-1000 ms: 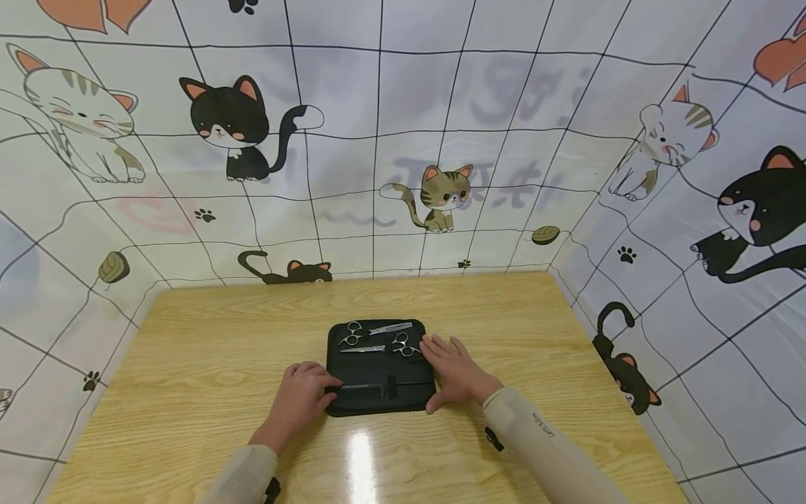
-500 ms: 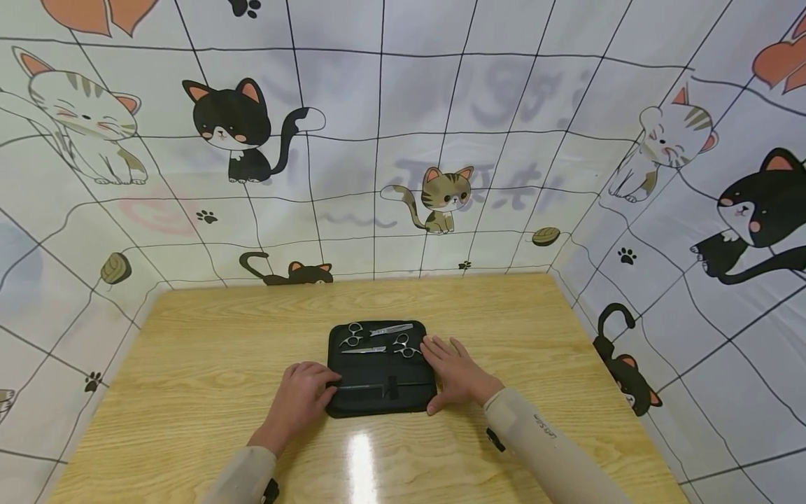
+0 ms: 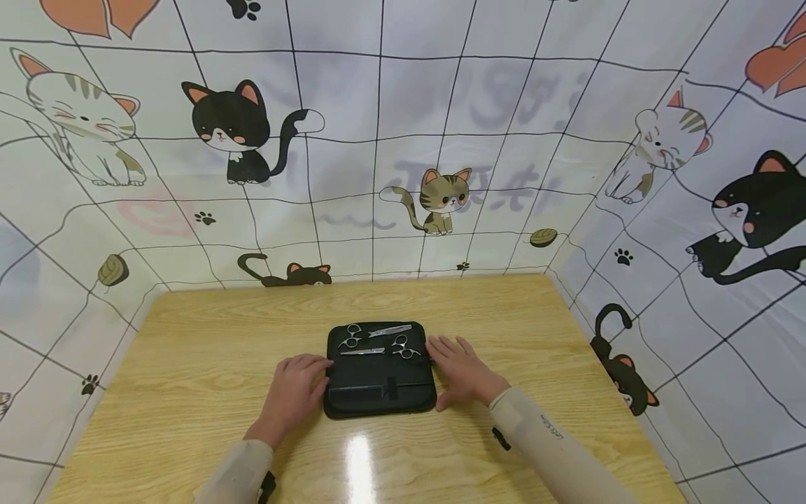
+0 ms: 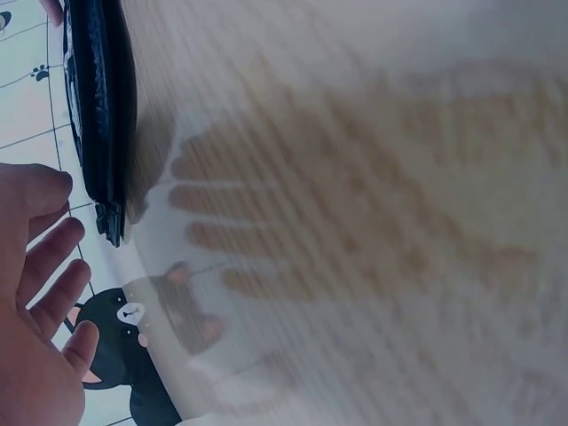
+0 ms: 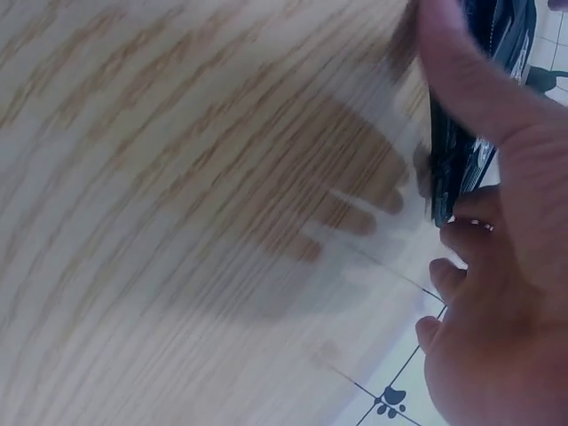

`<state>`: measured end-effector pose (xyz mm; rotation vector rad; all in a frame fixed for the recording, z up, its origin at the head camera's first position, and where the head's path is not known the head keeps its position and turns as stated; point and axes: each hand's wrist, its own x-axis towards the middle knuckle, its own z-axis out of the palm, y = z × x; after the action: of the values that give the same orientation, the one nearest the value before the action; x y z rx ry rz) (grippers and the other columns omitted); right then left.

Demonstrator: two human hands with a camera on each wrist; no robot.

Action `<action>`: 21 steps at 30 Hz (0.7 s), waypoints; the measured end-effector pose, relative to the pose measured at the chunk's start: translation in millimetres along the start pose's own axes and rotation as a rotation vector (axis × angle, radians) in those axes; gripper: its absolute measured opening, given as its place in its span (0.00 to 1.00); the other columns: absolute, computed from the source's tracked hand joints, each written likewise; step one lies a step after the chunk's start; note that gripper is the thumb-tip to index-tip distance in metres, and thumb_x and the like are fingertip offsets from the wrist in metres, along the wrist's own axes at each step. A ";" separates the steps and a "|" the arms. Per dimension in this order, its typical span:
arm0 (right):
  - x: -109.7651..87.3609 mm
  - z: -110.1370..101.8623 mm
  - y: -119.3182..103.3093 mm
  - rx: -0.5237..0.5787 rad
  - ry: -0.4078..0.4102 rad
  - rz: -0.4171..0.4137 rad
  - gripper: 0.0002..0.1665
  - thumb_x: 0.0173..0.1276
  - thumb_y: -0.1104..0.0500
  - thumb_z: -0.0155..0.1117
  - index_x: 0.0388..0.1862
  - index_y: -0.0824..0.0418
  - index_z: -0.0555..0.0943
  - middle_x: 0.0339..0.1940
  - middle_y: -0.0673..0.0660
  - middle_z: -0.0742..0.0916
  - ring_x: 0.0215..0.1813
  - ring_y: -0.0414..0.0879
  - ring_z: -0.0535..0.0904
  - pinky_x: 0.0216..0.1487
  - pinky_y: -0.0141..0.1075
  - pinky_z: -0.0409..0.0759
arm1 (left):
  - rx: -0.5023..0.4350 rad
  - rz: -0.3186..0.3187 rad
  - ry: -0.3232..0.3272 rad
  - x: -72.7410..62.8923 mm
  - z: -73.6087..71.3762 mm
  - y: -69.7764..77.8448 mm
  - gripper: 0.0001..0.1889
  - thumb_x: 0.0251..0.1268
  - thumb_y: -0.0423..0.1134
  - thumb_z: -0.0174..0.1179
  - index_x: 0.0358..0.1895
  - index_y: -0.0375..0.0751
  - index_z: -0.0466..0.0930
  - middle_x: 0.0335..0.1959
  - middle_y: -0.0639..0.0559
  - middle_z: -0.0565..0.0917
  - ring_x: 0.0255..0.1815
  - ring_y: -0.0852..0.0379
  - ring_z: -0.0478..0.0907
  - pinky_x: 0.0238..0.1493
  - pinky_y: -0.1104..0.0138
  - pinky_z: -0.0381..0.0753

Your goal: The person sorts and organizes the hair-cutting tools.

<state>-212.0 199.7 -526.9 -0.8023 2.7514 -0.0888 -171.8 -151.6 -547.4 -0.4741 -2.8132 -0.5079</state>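
A black case [image 3: 359, 371] lies flat on the wooden table, seen edge-on in the left wrist view [image 4: 99, 106] and the right wrist view. Two pairs of silver scissors lie on its upper half, one pair [image 3: 362, 351] pointing left and the other [image 3: 389, 330] pointing right. A dark comb-like strip [image 3: 362, 393] sits in the lower pocket. My left hand [image 3: 292, 392] is at the case's left edge with loosely bent fingers; they grip nothing. My right hand [image 3: 464, 371] lies along the right edge with fingers extended, thumb near the lower corner [image 5: 470, 80].
The wooden table [image 3: 208, 350] extends around the case. White cloth walls [image 3: 346, 161] printed with cats and grid lines rise behind it and at both sides. A bright light reflection [image 3: 360, 462] shows near the front of the table.
My left fingers have drawn back left from the case's surface to its edge. My right hand has shifted slightly right, off the case's top. The case and scissors stay nearly in place.
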 end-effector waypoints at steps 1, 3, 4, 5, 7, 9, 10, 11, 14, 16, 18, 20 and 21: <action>-0.3 0.4 1.4 -0.016 0.009 0.002 0.73 0.42 0.30 0.77 0.79 0.61 0.53 0.80 0.59 0.58 0.81 0.55 0.50 0.79 0.56 0.45 | 0.002 -0.005 0.000 0.6 -0.2 -1.0 0.16 0.60 0.40 0.67 0.52 0.48 0.84 0.51 0.51 0.85 0.57 0.47 0.78 0.62 0.47 0.71; -0.5 0.7 3.8 -0.051 0.021 0.013 0.72 0.43 0.31 0.77 0.78 0.62 0.54 0.80 0.59 0.59 0.81 0.55 0.51 0.79 0.56 0.47 | 0.010 -0.009 0.001 1.6 -0.4 -2.6 0.16 0.61 0.40 0.67 0.53 0.48 0.84 0.52 0.51 0.85 0.58 0.47 0.78 0.62 0.46 0.71; -0.6 0.4 4.6 -0.063 0.025 0.018 0.71 0.44 0.32 0.77 0.78 0.62 0.54 0.80 0.59 0.59 0.81 0.56 0.52 0.79 0.56 0.47 | 0.016 -0.016 -0.006 2.0 -0.5 -3.0 0.16 0.61 0.41 0.67 0.53 0.48 0.84 0.52 0.50 0.84 0.58 0.47 0.78 0.62 0.46 0.71; -0.4 0.2 5.5 -0.071 0.028 0.022 0.70 0.44 0.33 0.77 0.78 0.62 0.55 0.80 0.59 0.59 0.81 0.56 0.52 0.79 0.56 0.48 | 0.021 -0.020 -0.011 2.4 -0.7 -3.6 0.17 0.62 0.41 0.66 0.54 0.47 0.83 0.53 0.50 0.84 0.59 0.47 0.77 0.63 0.46 0.70; 0.0 0.4 7.4 -0.088 0.040 0.030 0.68 0.46 0.34 0.77 0.78 0.62 0.56 0.80 0.59 0.60 0.80 0.56 0.53 0.78 0.55 0.49 | 0.034 -0.030 -0.034 3.2 -1.0 -4.6 0.17 0.63 0.42 0.65 0.56 0.47 0.82 0.56 0.49 0.83 0.61 0.46 0.76 0.64 0.45 0.69; 0.7 -0.1 9.2 -0.092 0.045 0.039 0.65 0.48 0.37 0.77 0.77 0.62 0.57 0.80 0.59 0.60 0.80 0.55 0.54 0.78 0.55 0.49 | 0.046 -0.041 -0.062 4.1 -0.5 -6.0 0.19 0.65 0.44 0.64 0.58 0.47 0.81 0.59 0.48 0.81 0.64 0.46 0.74 0.66 0.45 0.68; 1.1 -0.5 10.1 -0.090 0.051 0.043 0.64 0.49 0.38 0.77 0.77 0.62 0.57 0.80 0.58 0.61 0.80 0.55 0.54 0.78 0.55 0.50 | 0.052 -0.045 -0.075 4.6 0.1 -7.0 0.19 0.65 0.45 0.63 0.59 0.47 0.80 0.61 0.48 0.80 0.65 0.46 0.73 0.67 0.44 0.67; 1.6 -0.8 11.1 -0.094 0.059 0.045 0.62 0.50 0.39 0.77 0.77 0.62 0.58 0.79 0.58 0.61 0.80 0.55 0.55 0.78 0.55 0.50 | 0.059 -0.045 -0.085 5.1 0.4 -7.9 0.20 0.66 0.45 0.62 0.60 0.47 0.80 0.63 0.47 0.79 0.67 0.45 0.72 0.67 0.44 0.66; 3.3 -2.0 13.7 -0.094 0.082 0.055 0.58 0.53 0.41 0.76 0.76 0.62 0.60 0.78 0.59 0.63 0.79 0.55 0.58 0.77 0.54 0.53 | 0.088 -0.037 -0.101 6.3 2.2 -11.3 0.21 0.66 0.47 0.61 0.61 0.48 0.78 0.66 0.46 0.77 0.69 0.44 0.70 0.69 0.43 0.65; 4.5 -2.6 15.4 -0.084 0.099 0.056 0.55 0.54 0.42 0.76 0.75 0.62 0.62 0.77 0.59 0.65 0.78 0.55 0.60 0.77 0.54 0.55 | 0.103 -0.027 -0.101 6.9 3.4 -13.5 0.22 0.67 0.47 0.61 0.62 0.47 0.78 0.66 0.46 0.76 0.70 0.43 0.69 0.70 0.42 0.64; 5.9 -2.6 17.0 -0.072 0.107 0.057 0.53 0.56 0.43 0.75 0.74 0.63 0.63 0.77 0.60 0.66 0.77 0.56 0.61 0.76 0.55 0.56 | 0.117 -0.018 -0.097 7.5 4.8 -15.6 0.22 0.67 0.47 0.61 0.63 0.47 0.77 0.67 0.45 0.76 0.70 0.42 0.69 0.70 0.42 0.63; 7.3 -2.7 18.6 -0.058 0.115 0.055 0.52 0.57 0.43 0.74 0.74 0.63 0.63 0.76 0.59 0.67 0.77 0.56 0.61 0.76 0.55 0.56 | 0.119 -0.013 -0.094 8.4 5.6 -16.7 0.23 0.67 0.47 0.60 0.63 0.47 0.76 0.67 0.45 0.75 0.70 0.42 0.68 0.70 0.42 0.63; 8.1 -2.7 19.5 -0.055 0.118 0.053 0.51 0.58 0.43 0.73 0.74 0.62 0.63 0.76 0.59 0.68 0.77 0.56 0.62 0.76 0.55 0.56 | 0.121 -0.011 -0.093 9.0 6.2 -17.3 0.22 0.67 0.46 0.60 0.63 0.47 0.76 0.67 0.45 0.75 0.70 0.42 0.68 0.70 0.42 0.62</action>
<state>-229.4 211.7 -529.0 -0.7600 2.8957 -0.0518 -187.3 -162.1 -555.6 -0.4699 -2.9152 -0.3233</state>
